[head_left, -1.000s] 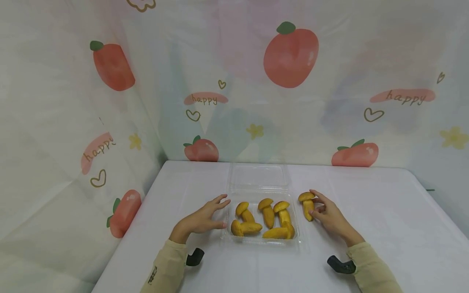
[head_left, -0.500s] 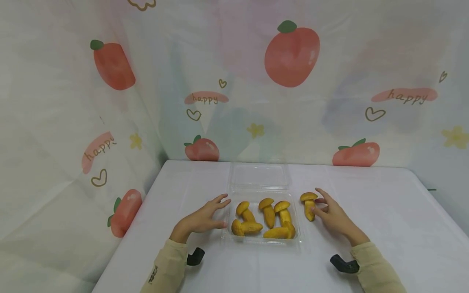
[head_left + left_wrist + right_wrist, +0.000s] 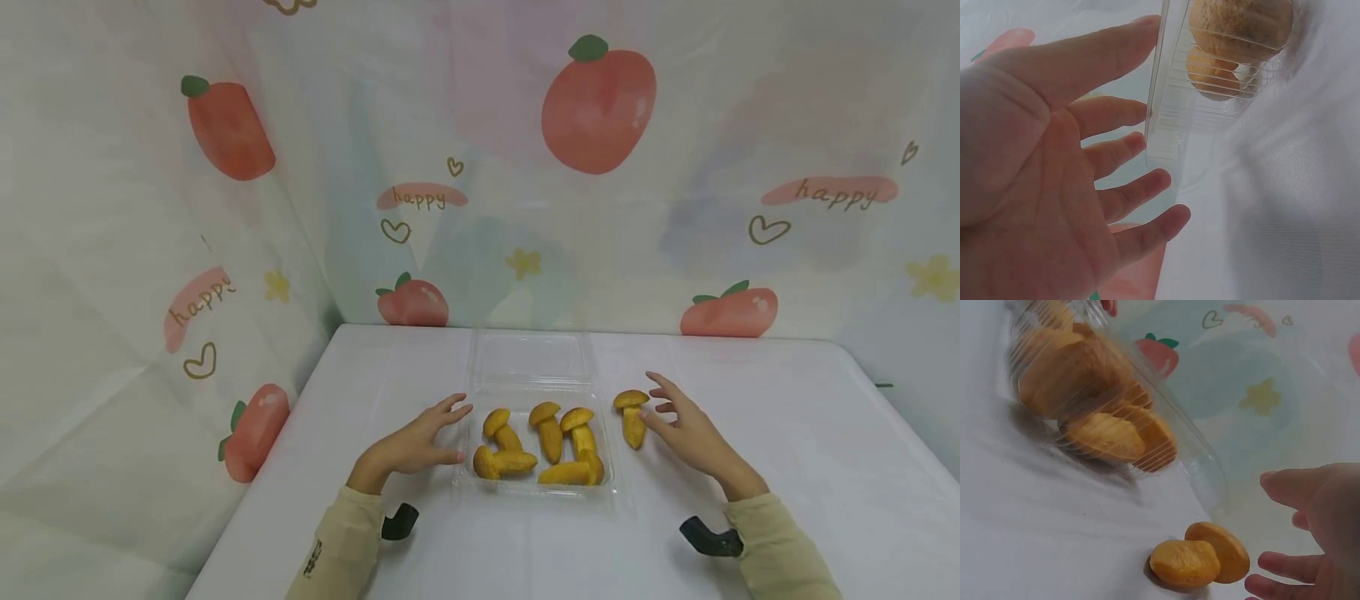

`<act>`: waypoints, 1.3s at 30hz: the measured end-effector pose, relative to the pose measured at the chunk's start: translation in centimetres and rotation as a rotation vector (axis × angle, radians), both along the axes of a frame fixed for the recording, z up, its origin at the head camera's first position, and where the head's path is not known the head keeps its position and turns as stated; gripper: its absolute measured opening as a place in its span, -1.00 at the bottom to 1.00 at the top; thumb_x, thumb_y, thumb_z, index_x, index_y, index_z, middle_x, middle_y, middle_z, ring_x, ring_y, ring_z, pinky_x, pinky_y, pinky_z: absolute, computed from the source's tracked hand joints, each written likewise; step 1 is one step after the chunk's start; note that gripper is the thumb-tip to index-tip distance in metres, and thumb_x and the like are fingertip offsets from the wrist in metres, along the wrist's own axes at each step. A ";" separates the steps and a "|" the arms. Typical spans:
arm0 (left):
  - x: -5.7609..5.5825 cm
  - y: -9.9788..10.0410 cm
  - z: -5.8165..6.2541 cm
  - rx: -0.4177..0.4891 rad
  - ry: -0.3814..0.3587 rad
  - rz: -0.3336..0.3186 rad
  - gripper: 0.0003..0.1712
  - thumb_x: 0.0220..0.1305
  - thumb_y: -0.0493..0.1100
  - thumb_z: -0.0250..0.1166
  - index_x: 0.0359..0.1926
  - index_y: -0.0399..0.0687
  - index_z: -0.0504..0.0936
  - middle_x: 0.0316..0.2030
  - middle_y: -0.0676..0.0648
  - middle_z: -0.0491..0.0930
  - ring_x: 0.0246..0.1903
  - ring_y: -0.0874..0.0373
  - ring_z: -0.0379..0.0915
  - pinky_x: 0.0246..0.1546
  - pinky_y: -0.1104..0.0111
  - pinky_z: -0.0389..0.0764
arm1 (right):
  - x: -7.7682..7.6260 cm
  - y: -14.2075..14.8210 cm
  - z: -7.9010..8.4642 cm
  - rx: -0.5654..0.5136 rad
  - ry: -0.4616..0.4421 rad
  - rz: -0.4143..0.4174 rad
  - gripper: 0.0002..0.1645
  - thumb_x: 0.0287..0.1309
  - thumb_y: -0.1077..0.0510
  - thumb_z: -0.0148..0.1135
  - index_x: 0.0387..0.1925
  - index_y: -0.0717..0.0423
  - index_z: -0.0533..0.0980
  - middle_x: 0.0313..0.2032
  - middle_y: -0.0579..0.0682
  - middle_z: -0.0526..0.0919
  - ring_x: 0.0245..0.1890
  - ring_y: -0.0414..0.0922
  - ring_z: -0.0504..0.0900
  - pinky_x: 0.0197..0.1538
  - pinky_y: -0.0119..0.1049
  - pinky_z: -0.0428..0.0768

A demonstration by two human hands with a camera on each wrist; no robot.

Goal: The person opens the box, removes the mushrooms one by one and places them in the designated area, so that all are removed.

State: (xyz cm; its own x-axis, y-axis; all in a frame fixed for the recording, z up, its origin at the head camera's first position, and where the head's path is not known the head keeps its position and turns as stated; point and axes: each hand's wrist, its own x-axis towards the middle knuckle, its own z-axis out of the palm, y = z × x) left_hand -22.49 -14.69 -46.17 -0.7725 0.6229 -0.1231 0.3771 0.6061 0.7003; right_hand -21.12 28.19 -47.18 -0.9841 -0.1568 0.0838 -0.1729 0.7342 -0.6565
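Your white table spreads across the lower frame. Your clear box lies open at lower centre. Your left hand, fingers spread, is by its left edge; your right hand, also spread, is right of it. Five mushrooms lie inside; one loose mushroom sits just beside your right fingers.

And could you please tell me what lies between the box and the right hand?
A single mushroom lies between the box and the right hand, as the head view shows.

The right hand has left the loose mushroom.
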 end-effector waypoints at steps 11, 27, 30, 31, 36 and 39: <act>-0.1 0.1 0.1 0.005 0.008 -0.006 -0.11 0.36 -0.12 0.36 0.55 -0.24 0.13 0.61 -0.27 -0.10 0.58 -0.28 -0.14 0.49 -0.25 0.07 | 0.9 -2.4 1.7 -0.034 0.097 0.063 -0.21 0.42 0.09 0.20 0.52 0.21 0.12 0.23 0.41 0.48 0.15 0.31 0.52 0.11 0.24 0.58; -0.1 -0.1 0.0 0.012 -0.007 -0.007 -0.12 0.36 -0.12 0.35 0.55 -0.26 0.14 0.61 -0.27 -0.10 0.58 -0.29 -0.14 0.49 -0.25 0.06 | 2.6 -6.3 2.0 -0.087 0.118 0.180 -0.28 0.37 0.18 0.23 0.48 0.14 0.23 0.21 0.29 0.54 0.17 0.25 0.51 0.10 0.12 0.54; -0.1 -0.1 0.0 0.011 -0.002 -0.007 -0.12 0.36 -0.12 0.35 0.55 -0.25 0.14 0.61 -0.27 -0.10 0.58 -0.30 -0.14 0.49 -0.25 0.06 | 2.8 -7.3 1.9 -0.111 0.116 0.216 -0.29 0.38 0.17 0.22 0.48 0.13 0.24 0.22 0.28 0.55 0.18 0.24 0.51 0.10 0.12 0.52; -0.1 -0.1 0.0 0.011 0.000 -0.007 -0.12 0.36 -0.12 0.35 0.55 -0.25 0.14 0.61 -0.27 -0.09 0.58 -0.30 -0.14 0.49 -0.26 0.07 | 2.9 -7.6 1.9 -0.115 0.118 0.223 -0.29 0.38 0.17 0.23 0.47 0.13 0.24 0.22 0.26 0.56 0.18 0.22 0.51 0.12 0.14 0.52; -0.1 0.0 0.1 0.014 -0.009 -0.007 -0.12 0.36 -0.12 0.35 0.55 -0.24 0.14 0.61 -0.26 -0.10 0.58 -0.29 -0.15 0.49 -0.25 0.06 | 3.0 -9.3 1.8 -0.128 0.149 0.276 -0.33 0.36 0.17 0.25 0.43 0.19 0.30 0.21 0.25 0.59 0.16 0.22 0.55 0.15 0.25 0.52; -0.2 0.0 0.1 0.013 -0.009 -0.007 -0.12 0.36 -0.13 0.36 0.55 -0.24 0.14 0.61 -0.26 -0.10 0.58 -0.29 -0.15 0.49 -0.25 0.06 | 2.9 -10.2 1.9 -0.131 0.158 0.318 -0.34 0.36 0.17 0.25 0.42 0.21 0.32 0.24 0.27 0.57 0.16 0.24 0.55 0.16 0.28 0.53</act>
